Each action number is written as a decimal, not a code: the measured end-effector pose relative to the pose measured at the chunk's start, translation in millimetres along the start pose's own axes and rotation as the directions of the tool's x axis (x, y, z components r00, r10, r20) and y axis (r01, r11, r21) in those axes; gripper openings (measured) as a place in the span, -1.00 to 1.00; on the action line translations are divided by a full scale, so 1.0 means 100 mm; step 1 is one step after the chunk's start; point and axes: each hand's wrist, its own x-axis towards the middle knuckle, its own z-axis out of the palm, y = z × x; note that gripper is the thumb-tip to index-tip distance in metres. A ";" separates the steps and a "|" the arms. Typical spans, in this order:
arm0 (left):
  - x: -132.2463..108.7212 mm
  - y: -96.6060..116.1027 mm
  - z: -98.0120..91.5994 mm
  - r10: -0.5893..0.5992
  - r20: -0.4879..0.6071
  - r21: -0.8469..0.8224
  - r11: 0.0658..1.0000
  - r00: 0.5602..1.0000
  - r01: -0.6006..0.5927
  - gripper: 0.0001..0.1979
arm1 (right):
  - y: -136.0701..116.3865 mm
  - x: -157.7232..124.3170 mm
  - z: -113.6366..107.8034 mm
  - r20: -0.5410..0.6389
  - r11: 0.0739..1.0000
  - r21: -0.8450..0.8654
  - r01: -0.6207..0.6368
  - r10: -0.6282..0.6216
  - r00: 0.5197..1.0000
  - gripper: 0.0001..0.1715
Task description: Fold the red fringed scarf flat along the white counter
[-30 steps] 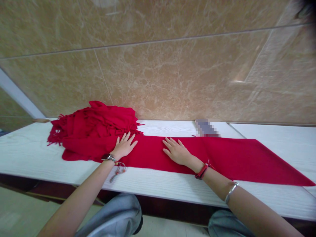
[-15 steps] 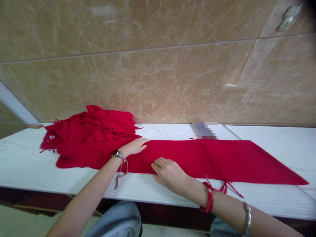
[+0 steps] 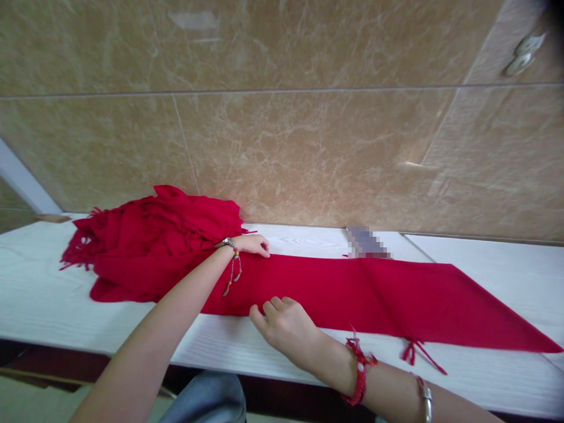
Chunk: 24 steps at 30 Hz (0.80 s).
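Note:
A long red fringed scarf (image 3: 335, 288) lies as a flat folded strip along the white surface, its right end slanting to a point. At its left the cloth is bunched into a heap (image 3: 154, 235) with tassels on the outer side. My left hand (image 3: 252, 244) is closed at the strip's far edge, close to the heap, fingertips pressed on the cloth. Across the strip, my right hand (image 3: 286, 329) has its fingers curled at the near edge; the fingertips are partly hidden. Red tassels (image 3: 414, 351) stick out from under the near edge.
A flat, blurred-out rectangular object (image 3: 368, 242) lies behind the scarf near the wall. The beige tiled wall (image 3: 299, 153) rises directly behind the white surface (image 3: 229, 343). My knee (image 3: 207, 396) is below the front edge.
My left hand has moved right and its outstretched fingers have curled closed at the far edge. My right hand has shifted left along the near edge. The view has tilted slightly.

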 end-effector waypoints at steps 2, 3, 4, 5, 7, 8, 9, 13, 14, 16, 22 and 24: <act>0.04 0.00 -0.01 0.012 0.030 -0.043 0.999 0.999 -0.011 -0.85 | 0.00 0.00 0.02 -0.014 1.000 0.003 -0.011 0.011 1.000 -0.92; 0.06 0.01 -0.02 0.018 0.042 -0.065 0.998 0.999 -0.015 -0.85 | 0.00 0.01 0.03 -0.020 1.000 0.002 -0.007 0.007 1.000 -0.94; 0.07 0.01 -0.03 0.023 0.052 -0.087 0.996 0.998 -0.018 -0.85 | 0.00 0.01 0.04 -0.028 1.000 -0.002 -0.001 0.001 1.000 -0.92; 0.08 0.02 -0.04 0.029 0.060 -0.110 0.994 0.998 -0.022 -0.85 | 0.00 0.01 0.04 -0.038 1.000 -0.009 0.006 -0.006 0.999 -0.90; 0.09 0.02 -0.05 0.042 0.060 -0.157 0.987 0.997 -0.032 -0.86 | 0.02 0.00 0.04 -0.068 1.000 -0.029 0.009 -0.011 0.998 -0.88; 0.09 0.02 -0.06 0.049 0.051 -0.183 0.982 0.998 -0.039 -0.85 | 0.03 0.00 0.02 -0.086 0.999 -0.040 0.006 -0.009 0.996 -0.88; 0.08 0.03 -0.07 0.055 0.036 -0.209 0.977 0.998 -0.047 -0.84 | 0.05 -0.01 0.00 -0.103 0.999 -0.051 -0.002 -0.003 0.995 -0.88; 0.03 0.11 -0.13 0.070 -0.043 -0.329 0.941 0.997 -0.081 -0.74 | 0.18 -0.05 -0.19 -0.161 0.994 -0.102 -0.039 0.022 0.987 -0.87; 0.02 0.16 -0.15 0.076 -0.064 -0.361 0.928 0.995 -0.094 -0.71 | 0.22 -0.07 -0.26 -0.173 0.992 -0.119 -0.052 0.031 0.985 -0.87; 0.02 0.30 -0.21 0.097 -0.101 -0.419 0.898 0.990 -0.131 -0.66 | 0.30 -0.13 -0.43 -0.199 0.984 -0.157 -0.085 0.053 0.979 -0.85; 0.19 1.09 -0.47 0.132 -0.191 -0.603 0.766 0.973 -0.222 -0.66 | 0.64 -0.51 -1.05 -0.265 0.947 -0.273 -0.172 0.097 0.959 -0.78; 0.31 1.41 -0.54 0.127 -0.205 -0.661 0.713 0.970 -0.233 -0.68 | 0.77 -0.71 -1.24 -0.291 0.924 -0.317 -0.215 0.121 0.949 -0.77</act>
